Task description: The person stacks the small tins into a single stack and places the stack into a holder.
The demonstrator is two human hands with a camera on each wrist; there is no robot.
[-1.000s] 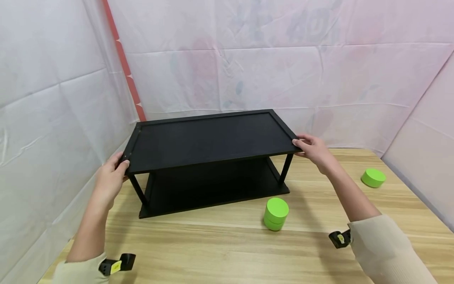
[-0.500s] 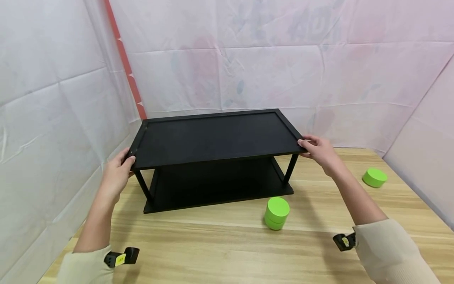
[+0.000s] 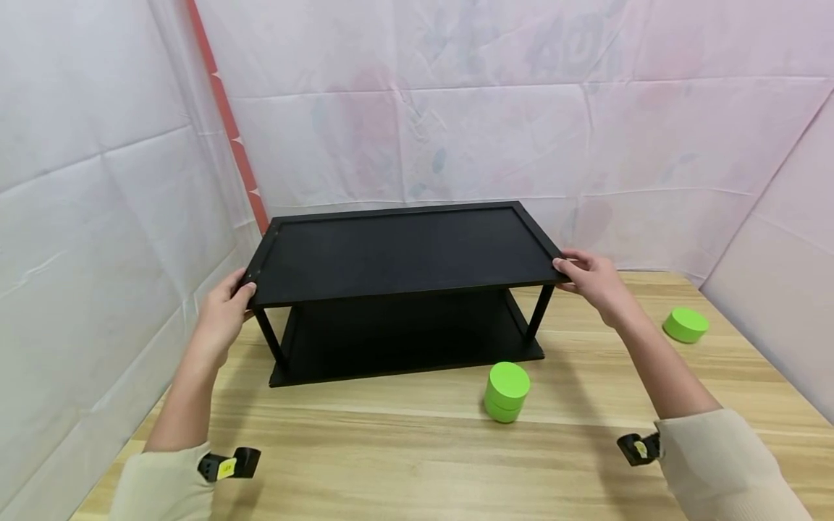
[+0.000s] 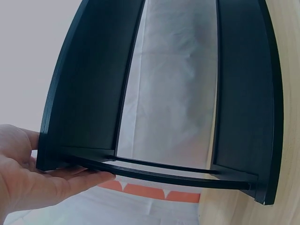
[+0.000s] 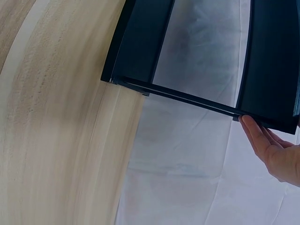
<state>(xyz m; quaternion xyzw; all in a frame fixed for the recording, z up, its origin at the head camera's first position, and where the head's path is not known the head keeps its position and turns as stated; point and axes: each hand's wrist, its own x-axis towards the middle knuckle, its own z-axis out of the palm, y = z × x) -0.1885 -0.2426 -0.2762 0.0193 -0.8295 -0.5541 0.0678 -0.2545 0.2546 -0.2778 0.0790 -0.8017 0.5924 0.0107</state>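
Observation:
A black two-tier shelf (image 3: 404,253) stands on the wood-grain table, its two flat boards joined by posts at the ends. My left hand (image 3: 220,315) grips the left end of the top board, thumb on the upper face. In the left wrist view, the left hand's fingers (image 4: 89,180) reach beneath that board. At the opposite end my right hand (image 3: 596,284) pinches the top board near its front corner, thumb above and fingers below. The right wrist view shows its fingertips (image 5: 248,123) against the board's underside.
Two stacked green discs (image 3: 507,391) stand just in front of the shelf's right front corner. Another green disc (image 3: 685,325) lies farther right on the table (image 3: 417,463). White cloth walls (image 3: 417,145) enclose the back and both sides.
Both hands have shifted the shelf to the right, and its left end has moved slightly away from me. The green discs stay where they were.

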